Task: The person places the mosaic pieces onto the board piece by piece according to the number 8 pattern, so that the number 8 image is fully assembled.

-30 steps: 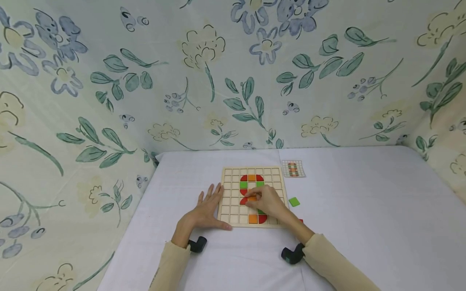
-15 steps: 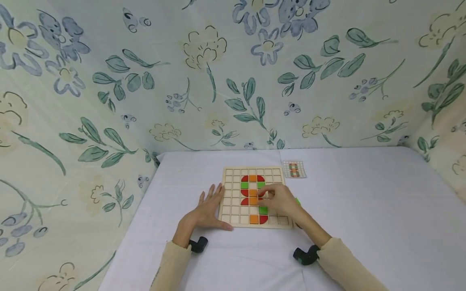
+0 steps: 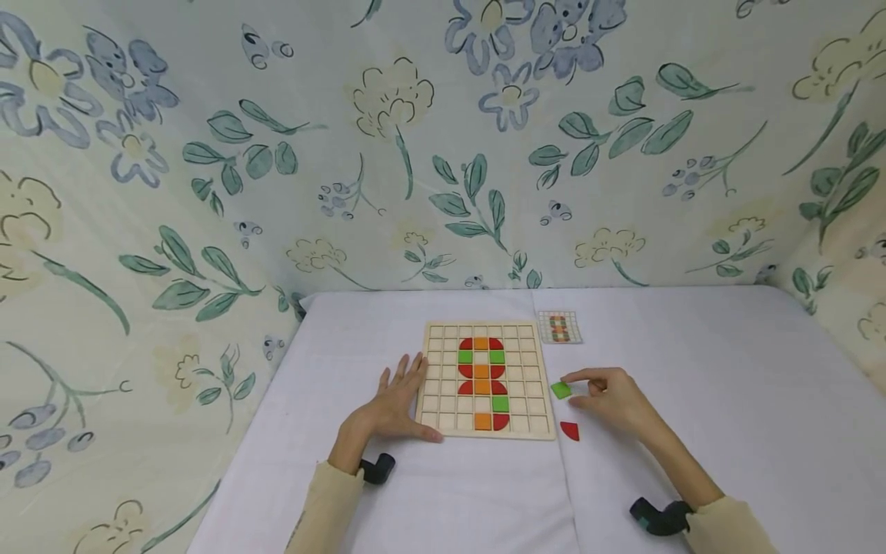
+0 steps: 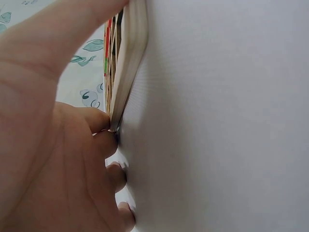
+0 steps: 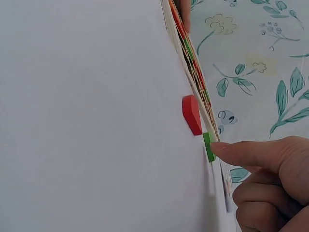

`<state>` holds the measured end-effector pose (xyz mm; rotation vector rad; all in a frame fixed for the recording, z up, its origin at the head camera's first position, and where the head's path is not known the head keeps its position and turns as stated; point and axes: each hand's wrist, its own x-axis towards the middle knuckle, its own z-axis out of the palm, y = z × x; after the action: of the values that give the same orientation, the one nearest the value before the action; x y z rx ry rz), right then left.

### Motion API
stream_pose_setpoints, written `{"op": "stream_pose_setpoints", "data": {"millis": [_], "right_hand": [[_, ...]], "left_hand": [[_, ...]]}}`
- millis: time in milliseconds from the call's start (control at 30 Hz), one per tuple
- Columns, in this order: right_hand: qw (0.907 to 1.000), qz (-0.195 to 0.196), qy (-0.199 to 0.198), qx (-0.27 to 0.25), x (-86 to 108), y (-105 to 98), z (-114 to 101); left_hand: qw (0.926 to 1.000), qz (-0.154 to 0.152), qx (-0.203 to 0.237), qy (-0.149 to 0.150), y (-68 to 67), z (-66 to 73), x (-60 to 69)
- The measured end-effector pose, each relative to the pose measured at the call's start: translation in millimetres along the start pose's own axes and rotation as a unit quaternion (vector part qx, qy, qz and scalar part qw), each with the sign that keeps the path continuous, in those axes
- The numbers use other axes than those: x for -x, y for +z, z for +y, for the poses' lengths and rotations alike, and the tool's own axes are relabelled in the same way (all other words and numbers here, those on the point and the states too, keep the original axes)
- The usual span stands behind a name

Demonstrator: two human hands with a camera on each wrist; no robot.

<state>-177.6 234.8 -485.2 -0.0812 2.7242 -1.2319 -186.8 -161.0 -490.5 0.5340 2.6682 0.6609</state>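
Observation:
A wooden grid board point(image 3: 443, 392) lies on the white-covered table, with red, orange and green tiles set in its cells. My left hand point(image 3: 393, 404) rests at its left side, fingers spread, fingertips and thumb at the edge; the left wrist view shows the fingers point(image 4: 104, 142) against the board's side. Right of the board, my right hand point(image 3: 616, 400) has index finger and thumb at a green square tile point(image 3: 561, 390). In the right wrist view a fingertip touches this green tile point(image 5: 209, 146); its other fingers are curled in.
A red quarter-round tile point(image 3: 570, 431) lies just below the green one, beside the board's right edge. At the board's upper right is a small pattern card point(image 3: 560, 327). A floral cloth point(image 3: 443, 154) hangs behind the table.
The right hand has left the board and moved right to the green square tile. An orange tile and a red one now show in the board's middle cells. The left hand stays put.

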Motion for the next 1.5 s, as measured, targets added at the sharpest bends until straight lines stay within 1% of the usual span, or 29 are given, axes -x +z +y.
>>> {"op": "stream_pose_setpoints", "data": {"millis": [200, 267, 467, 667, 800, 933, 1000, 1167, 1333, 1500], "right_hand": [[0.9993, -0.035, 0.001, -0.01, -2.6, -5.5, 9.7], [0.9993, -0.037, -0.001, -0.009, -4.3, -5.3, 10.1], [0.9996, -0.029, 0.006, -0.001, -7.5, -5.2, 9.2], [0.9993, -0.036, 0.013, 0.006, -5.9, -12.5, 11.1], [0.9989, -0.046, 0.002, -0.003, -5.6, -15.6, 13.4], [0.9985, -0.054, -0.011, -0.002, -7.3, -11.8, 14.1], [0.9985, -0.052, -0.013, -0.002, -8.0, -9.0, 13.8], [0.9989, -0.047, -0.004, -0.007, -8.6, -5.8, 13.3], [0.9996, -0.027, -0.006, -0.009, -8.2, -5.2, 11.9], [0.9995, -0.018, 0.0, -0.026, -6.0, 2.2, 4.0]], "left_hand": [[1.0, 0.0, -0.003, -0.002, 0.4, -0.4, -0.7], [1.0, 0.001, -0.004, -0.002, 0.4, -0.5, -1.0], [1.0, 0.006, -0.004, -0.002, 0.3, -0.3, -0.9], [0.9999, 0.01, -0.003, -0.006, -0.4, 0.7, -0.9], [0.9999, 0.009, -0.003, -0.007, -0.8, 1.1, -0.7], [0.9999, 0.008, -0.004, -0.007, -1.6, 1.5, -0.2], [0.9999, 0.008, -0.005, -0.008, -2.1, 1.5, -0.1], [0.9999, 0.007, -0.005, -0.007, -3.1, 0.9, 0.2], [0.9999, 0.008, -0.002, -0.007, -2.1, 0.2, 0.2], [1.0, 0.001, 0.004, -0.002, -0.6, 1.0, 0.0]]}}
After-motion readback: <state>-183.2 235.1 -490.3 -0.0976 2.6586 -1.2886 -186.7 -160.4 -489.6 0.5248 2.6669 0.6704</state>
